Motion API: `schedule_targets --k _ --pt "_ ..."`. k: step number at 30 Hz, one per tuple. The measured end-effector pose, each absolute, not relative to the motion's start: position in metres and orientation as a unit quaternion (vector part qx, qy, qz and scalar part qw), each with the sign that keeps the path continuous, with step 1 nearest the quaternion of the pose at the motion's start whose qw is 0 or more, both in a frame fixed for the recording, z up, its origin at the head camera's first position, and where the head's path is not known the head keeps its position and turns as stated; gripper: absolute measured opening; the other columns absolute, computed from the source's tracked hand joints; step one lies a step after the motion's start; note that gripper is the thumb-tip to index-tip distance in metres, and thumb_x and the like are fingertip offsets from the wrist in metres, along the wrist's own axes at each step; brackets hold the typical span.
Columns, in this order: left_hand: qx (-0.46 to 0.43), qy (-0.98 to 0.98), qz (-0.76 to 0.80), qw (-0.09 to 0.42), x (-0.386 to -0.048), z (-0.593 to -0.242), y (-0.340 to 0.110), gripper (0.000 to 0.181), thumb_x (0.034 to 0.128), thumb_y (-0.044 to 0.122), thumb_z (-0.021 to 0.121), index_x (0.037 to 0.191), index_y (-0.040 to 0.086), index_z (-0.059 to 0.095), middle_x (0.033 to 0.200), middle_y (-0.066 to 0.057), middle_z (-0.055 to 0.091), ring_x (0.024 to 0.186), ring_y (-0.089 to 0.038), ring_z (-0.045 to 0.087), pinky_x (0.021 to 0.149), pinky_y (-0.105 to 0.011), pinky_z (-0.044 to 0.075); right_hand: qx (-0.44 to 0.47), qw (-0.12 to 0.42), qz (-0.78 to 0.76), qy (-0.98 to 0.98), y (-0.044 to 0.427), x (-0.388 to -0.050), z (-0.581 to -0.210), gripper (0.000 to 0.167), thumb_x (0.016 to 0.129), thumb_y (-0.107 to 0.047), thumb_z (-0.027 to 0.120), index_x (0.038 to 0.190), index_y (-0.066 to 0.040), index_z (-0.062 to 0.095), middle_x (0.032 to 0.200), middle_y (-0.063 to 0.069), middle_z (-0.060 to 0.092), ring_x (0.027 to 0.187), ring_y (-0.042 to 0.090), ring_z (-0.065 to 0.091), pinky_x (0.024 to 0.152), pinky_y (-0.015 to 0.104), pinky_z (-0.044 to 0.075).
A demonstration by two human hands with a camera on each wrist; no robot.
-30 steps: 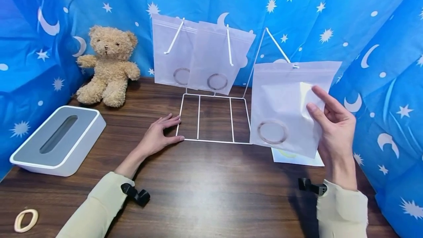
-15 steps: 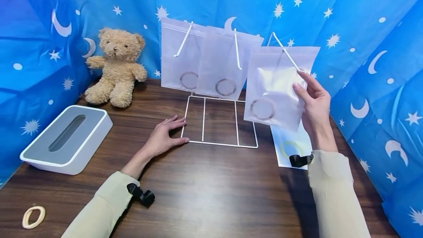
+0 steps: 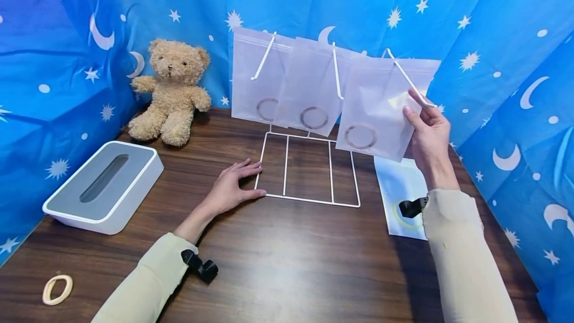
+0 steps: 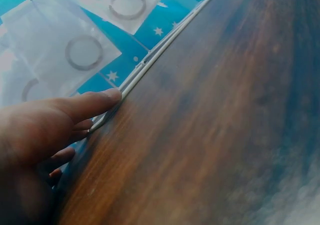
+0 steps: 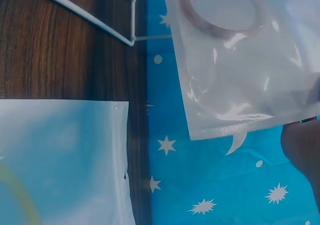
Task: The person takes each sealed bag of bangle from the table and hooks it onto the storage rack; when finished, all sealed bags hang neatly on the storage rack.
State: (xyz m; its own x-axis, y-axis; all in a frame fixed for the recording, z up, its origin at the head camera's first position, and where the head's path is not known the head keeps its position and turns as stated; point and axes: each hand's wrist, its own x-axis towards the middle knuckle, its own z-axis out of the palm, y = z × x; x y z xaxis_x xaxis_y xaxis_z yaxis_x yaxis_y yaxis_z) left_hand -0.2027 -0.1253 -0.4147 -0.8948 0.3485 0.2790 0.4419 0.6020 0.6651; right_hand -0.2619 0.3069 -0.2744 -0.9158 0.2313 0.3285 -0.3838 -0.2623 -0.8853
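Note:
My right hand [image 3: 430, 136] pinches the right edge of a frosted zip bag [image 3: 374, 108], thumb in front. A brownish ring shows through its lower part. The right hook [image 3: 405, 75] of a white wire display rack [image 3: 309, 200] crosses the bag's top, its tip in front of my fingers. Two similar bags, a left one [image 3: 251, 81] and a middle one [image 3: 309, 83], hang on the other hooks. My left hand [image 3: 230, 186] rests at the rack's front left corner, fingers extended, thumb touching the front bar [image 4: 145, 65].
A pale blue bag [image 3: 399, 188] with a yellowish ring lies right of the rack, partly behind my right wrist. A teddy bear [image 3: 172, 93], a tissue box [image 3: 105, 183] and a cream-coloured ring [image 3: 57, 290] stand or lie at left. A blue curtain [image 3: 291, 4] encloses the table.
My right hand has moved the frosted bag back along the right hook, away from its tip. My left hand stays on the rack, and the head view has shifted slightly.

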Motion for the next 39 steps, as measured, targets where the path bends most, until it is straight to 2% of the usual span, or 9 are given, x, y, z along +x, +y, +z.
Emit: schedule_targets --k 6,10,17,24,34,36,39 --pt "-0.224 -0.892 -0.388 0.065 -0.204 -0.413 -0.123 0.064 0.0792 0.042 0.081 0.132 0.010 0.063 0.142 -0.001 0.053 0.140 -0.025 0.034 0.114 -0.049 0.018 0.079 0.176 0.793 -0.577 0.317 -0.257 -0.280 0.046 0.086 -0.002 0.072 0.131 -0.002 0.062 0.134 0.013 0.057 0.116 0.022 0.053 0.095 0.025 0.046" --pt "-0.222 -0.893 -0.386 0.067 -0.204 -0.413 -0.123 0.064 0.0788 0.042 0.082 0.131 0.009 0.064 0.141 -0.002 0.053 0.140 -0.026 0.034 0.114 -0.050 0.018 0.077 0.186 0.799 -0.567 0.328 -0.248 -0.291 0.045 0.087 -0.001 0.071 0.131 0.001 0.061 0.132 0.012 0.060 0.119 0.023 0.053 0.097 0.025 0.044" --pt "-0.221 -0.895 -0.383 0.057 -0.203 -0.415 -0.123 0.065 0.0790 0.043 0.081 0.132 0.010 0.063 0.142 -0.002 0.053 0.140 -0.025 0.034 0.114 -0.050 0.017 0.026 0.212 0.761 -0.613 0.358 -0.212 -0.319 0.044 0.090 -0.010 0.071 0.131 0.002 0.061 0.132 0.010 0.061 0.122 0.023 0.055 0.097 0.024 0.043" --pt "-0.221 -0.894 -0.384 0.064 -0.204 -0.414 -0.125 0.065 0.0786 0.043 0.082 0.131 0.009 0.064 0.142 -0.004 0.053 0.140 -0.027 0.034 0.113 -0.051 0.018 -0.051 0.204 0.735 -0.644 0.377 -0.181 -0.338 0.050 0.088 -0.025 0.073 0.133 -0.007 0.062 0.136 0.004 0.058 0.126 0.020 0.052 0.102 0.022 0.040" --pt "-0.220 -0.892 -0.391 0.062 -0.201 -0.416 -0.126 0.067 0.0790 0.044 0.081 0.133 0.009 0.062 0.144 -0.002 0.051 0.140 -0.027 0.034 0.112 -0.055 0.019 -0.152 0.138 0.704 -0.680 0.404 -0.166 -0.341 0.058 0.085 -0.038 0.073 0.137 -0.016 0.059 0.140 -0.003 0.053 0.125 0.012 0.050 0.104 0.020 0.036" --pt "-0.220 -0.892 -0.390 0.062 -0.201 -0.415 -0.126 0.066 0.0788 0.043 0.081 0.133 0.009 0.062 0.143 -0.002 0.052 0.140 -0.027 0.034 0.112 -0.054 0.018 -0.192 0.120 0.656 -0.720 0.408 -0.167 -0.345 0.060 0.086 -0.043 0.071 0.139 -0.019 0.058 0.142 -0.004 0.052 0.126 0.014 0.048 0.109 0.025 0.032" --pt "-0.222 -0.892 -0.389 0.060 -0.202 -0.415 -0.125 0.066 0.0787 0.043 0.082 0.133 0.009 0.063 0.143 -0.003 0.052 0.140 -0.027 0.034 0.112 -0.054 0.018 -0.237 0.072 0.576 -0.779 0.413 -0.167 -0.354 0.066 0.090 -0.050 0.063 0.147 -0.019 0.048 0.151 0.003 0.042 0.136 0.023 0.037 0.115 0.042 0.022"
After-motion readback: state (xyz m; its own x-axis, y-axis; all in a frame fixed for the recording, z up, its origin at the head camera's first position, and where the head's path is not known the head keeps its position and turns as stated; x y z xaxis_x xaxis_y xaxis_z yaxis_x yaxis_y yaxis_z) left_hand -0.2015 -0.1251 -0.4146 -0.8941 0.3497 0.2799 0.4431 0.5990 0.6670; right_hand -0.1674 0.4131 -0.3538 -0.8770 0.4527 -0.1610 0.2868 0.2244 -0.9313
